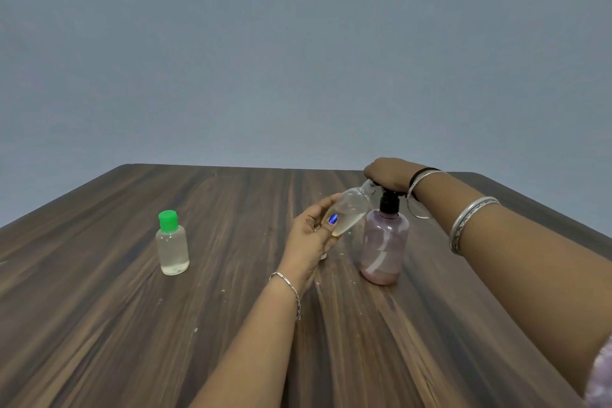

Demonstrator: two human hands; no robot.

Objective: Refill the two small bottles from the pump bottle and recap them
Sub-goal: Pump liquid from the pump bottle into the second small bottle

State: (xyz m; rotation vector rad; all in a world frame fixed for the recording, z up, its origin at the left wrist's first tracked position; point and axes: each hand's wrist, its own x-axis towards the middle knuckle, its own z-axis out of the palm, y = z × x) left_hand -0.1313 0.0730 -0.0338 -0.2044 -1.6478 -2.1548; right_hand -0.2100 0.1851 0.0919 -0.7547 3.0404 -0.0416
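Note:
A pink translucent pump bottle [384,247] with a black pump stands upright on the wooden table [132,325], right of centre. My right hand [389,174] lies over the pump head, covering it, palm down. My left hand [313,235] grips a small clear bottle [349,210], uncapped and tilted, its neck up against the pump's spout under my right hand. A little yellowish liquid sits in its lower end. A second small clear bottle [173,247] with a green cap stands upright at the left, apart from both hands.
A small white object [324,256], mostly hidden behind my left hand, lies on the table; I cannot tell what it is. Small specks dot the wood. A plain grey wall stands behind the table's far edge.

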